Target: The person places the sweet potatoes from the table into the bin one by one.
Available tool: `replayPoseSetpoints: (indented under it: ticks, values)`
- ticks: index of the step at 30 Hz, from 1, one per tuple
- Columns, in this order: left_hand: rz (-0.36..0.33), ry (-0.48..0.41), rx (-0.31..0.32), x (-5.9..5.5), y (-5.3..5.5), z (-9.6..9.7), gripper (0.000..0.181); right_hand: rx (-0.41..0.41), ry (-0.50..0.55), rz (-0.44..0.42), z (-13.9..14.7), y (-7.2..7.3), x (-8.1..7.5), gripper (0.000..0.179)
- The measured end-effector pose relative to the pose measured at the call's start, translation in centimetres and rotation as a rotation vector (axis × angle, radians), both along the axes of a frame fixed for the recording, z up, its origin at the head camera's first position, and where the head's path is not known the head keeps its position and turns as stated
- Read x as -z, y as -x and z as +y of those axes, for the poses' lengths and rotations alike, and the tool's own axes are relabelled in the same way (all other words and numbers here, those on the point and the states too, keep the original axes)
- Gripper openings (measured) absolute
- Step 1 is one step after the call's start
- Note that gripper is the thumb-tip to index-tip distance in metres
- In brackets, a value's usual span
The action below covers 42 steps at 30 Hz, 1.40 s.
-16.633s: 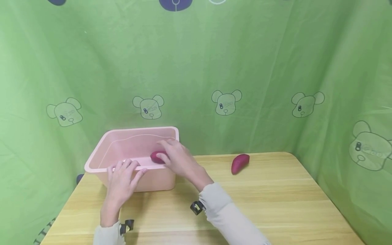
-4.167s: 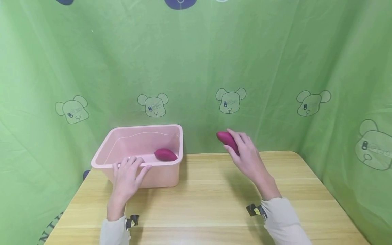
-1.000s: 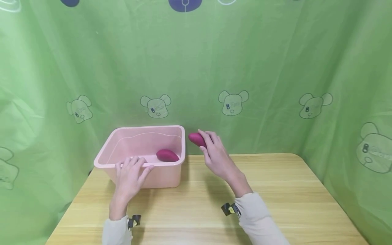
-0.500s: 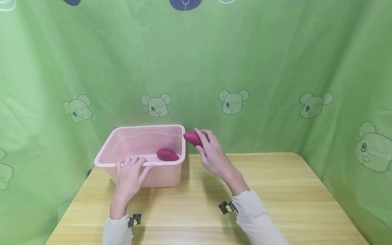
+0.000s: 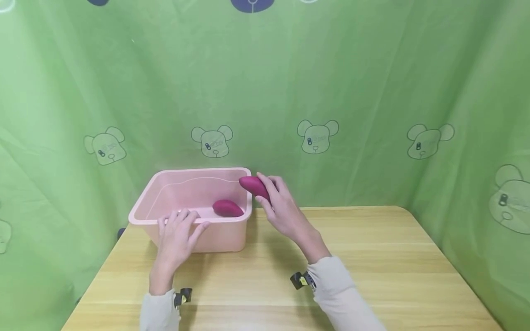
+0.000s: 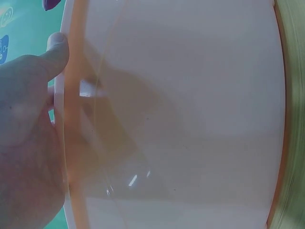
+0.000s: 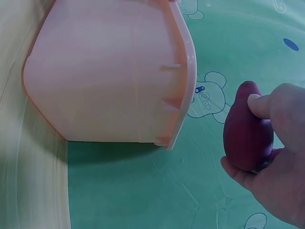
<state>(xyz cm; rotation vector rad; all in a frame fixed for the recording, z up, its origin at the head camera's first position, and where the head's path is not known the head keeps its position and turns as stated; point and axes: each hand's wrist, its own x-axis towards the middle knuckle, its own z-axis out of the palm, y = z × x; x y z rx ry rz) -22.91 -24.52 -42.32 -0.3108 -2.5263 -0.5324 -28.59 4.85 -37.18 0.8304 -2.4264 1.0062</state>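
Note:
My right hand (image 5: pixel 282 209) holds a smooth magenta sweet potato (image 5: pixel 253 185) between thumb and fingers, at the right rim of a pink plastic bin (image 5: pixel 225 236) in the head view. In the right wrist view, this sweet potato (image 7: pixel 247 131) is raised above rim height, apart from the bin wall (image 7: pixel 109 81). A second sweet potato (image 5: pixel 227 208) lies on the bin floor at the right. My left hand (image 5: pixel 175 239) grips the front rim, fingers over the edge and thumb outside. The left wrist view shows the thumb (image 6: pixel 57 52) near the rim; the fingertips are mostly hidden.
The bin stands at the back left of a wooden table (image 5: pixel 352 262). A green curtain (image 5: pixel 265 82) printed with bear heads hangs behind the table and along both sides.
Since the earliest frame, one sweet potato was left in the bin and the other lifted from the table's back right. Over the last second my right hand carries it left to the bin's rim.

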Motion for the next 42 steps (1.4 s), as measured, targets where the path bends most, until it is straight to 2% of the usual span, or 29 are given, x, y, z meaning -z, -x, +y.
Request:
replayPoseSetpoints:
  ticks: [21, 32, 42]
  values:
    - [-0.015, 0.004, 0.003, 0.0, 0.1, -0.1, 0.031, -0.038, 0.044, 0.014, -2.6, 0.3, 0.8, 0.058]
    - [-0.038, 0.005, -0.010, -0.1, -0.1, -0.2, 0.032, -0.031, 0.028, -0.016, -4.2, 0.4, 0.6, 0.055]
    - [-0.021, 0.000, -0.008, -0.1, -0.2, -0.1, 0.031, -0.047, -0.017, -0.006, -5.5, 0.7, 0.9, 0.053]
